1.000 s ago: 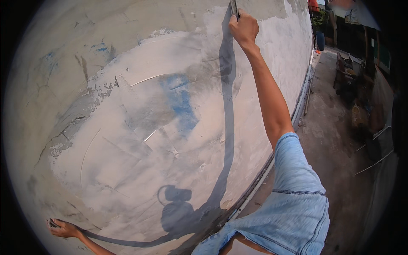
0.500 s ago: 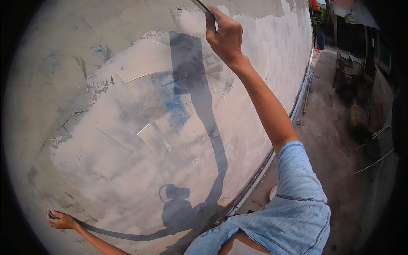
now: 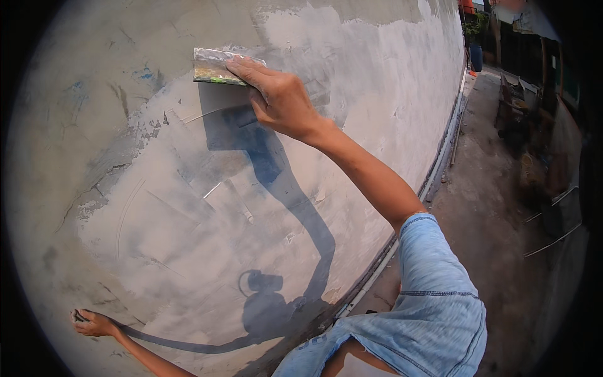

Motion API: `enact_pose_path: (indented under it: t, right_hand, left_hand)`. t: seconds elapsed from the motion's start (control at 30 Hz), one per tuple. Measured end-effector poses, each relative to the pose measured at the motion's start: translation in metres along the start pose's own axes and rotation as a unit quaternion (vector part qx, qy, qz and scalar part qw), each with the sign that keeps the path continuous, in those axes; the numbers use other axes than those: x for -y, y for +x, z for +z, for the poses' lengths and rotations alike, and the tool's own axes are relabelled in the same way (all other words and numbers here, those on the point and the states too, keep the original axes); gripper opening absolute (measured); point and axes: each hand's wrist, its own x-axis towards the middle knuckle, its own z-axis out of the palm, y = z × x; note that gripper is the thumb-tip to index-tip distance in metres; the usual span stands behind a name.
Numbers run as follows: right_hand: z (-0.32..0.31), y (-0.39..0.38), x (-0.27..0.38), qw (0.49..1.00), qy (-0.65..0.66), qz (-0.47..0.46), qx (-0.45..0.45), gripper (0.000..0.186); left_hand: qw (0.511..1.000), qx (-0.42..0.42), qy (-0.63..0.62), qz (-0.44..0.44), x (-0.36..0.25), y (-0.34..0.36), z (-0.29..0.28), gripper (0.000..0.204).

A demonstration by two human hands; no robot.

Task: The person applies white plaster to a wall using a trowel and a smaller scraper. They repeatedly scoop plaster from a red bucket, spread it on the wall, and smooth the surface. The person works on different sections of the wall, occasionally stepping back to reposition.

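Nearest me: the person's lt-blue sleeve (image 3: 433,257), bottom rt. The R arm stretches up & across from it; R hand (image 3: 282,100) has its fingers (image 3: 246,70) grasping a wide flat blade (image 3: 212,66), smeared w/ whitish & ochre stuff plus a bit of green on the lower edge. Blade's upper ctr-left, by the wall; can't tell if its edge touches. L hand (image 3: 95,323) is way down at lower left, nr the wall too, fingers curled round a small dark item (image 3: 79,316), too small to ID.

Wall (image 3: 389,81) is grey w/ a big pale patch (image 3: 151,242), cracks on the left side; person's shadow (image 3: 267,308) falls across it. Thin pipe (image 3: 370,281) runs along the wall's foot, dusty ground (image 3: 468,195) beyond. Farther back, rt side: dark clutter (image 3: 514,103), then a blue barrel (image 3: 476,58) below some greenery (image 3: 474,28).
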Motion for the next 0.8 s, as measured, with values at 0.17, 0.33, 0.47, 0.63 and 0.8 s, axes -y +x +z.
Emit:
enact_pose_path:
  t: [0.17,0.33,0.47,0.63,0.8]
  right_hand:
    - [-0.074,0.071,-0.083,0.977,-0.092,0.046,-0.188,0.031]
    - [-0.06,0.087,-0.12,0.991,-0.098,0.057,-0.075,0.041]
    - [-0.019,0.031,-0.085,0.988,-0.145,-0.045,-0.007,0.061]
    - [-0.025,-0.016,-0.035,0.988,-0.087,-0.114,0.053,0.059]
    - [-0.074,0.049,-0.066,0.984,-0.12,0.107,-0.08,0.043]
  left_hand:
    - [1.0,0.006,-0.021,0.02,-0.012,-0.016,0.006,0.03]
    - [0.999,-0.004,-0.041,0.02,-0.011,-0.013,0.001,0.029]
    - [0.999,0.002,-0.048,-0.004,-0.014,-0.014,0.003,0.028]
    - [1.0,-0.002,-0.025,0.0,-0.002,-0.011,0.002,0.027]
    - [0.999,-0.004,-0.034,-0.006,-0.005,-0.015,0.006,0.029]
